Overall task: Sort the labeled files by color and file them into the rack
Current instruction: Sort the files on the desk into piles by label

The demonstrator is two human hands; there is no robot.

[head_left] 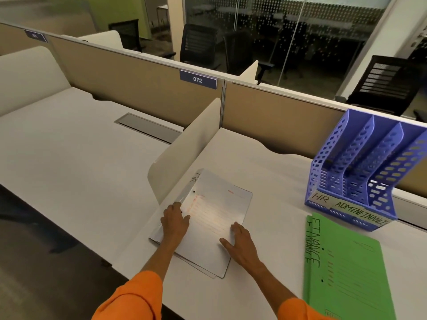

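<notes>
An open-plan office: desk (69,158) rows split by partitions (138,88), a numbered "072" plate (197,79), mesh chairs (198,42), glass-walled room (288,31).

The pale worktop (272,181) carries a stack of white files (215,211) lying flat near its left edge, just beside an upright cream divider (184,153). Green files (346,273) lie toward the front right corner. A blue rack (360,172) stands just behind them.

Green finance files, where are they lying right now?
In the head view the green files lie flat on the right side of the desk, just in front of the blue rack and right of the right hand.
</notes>
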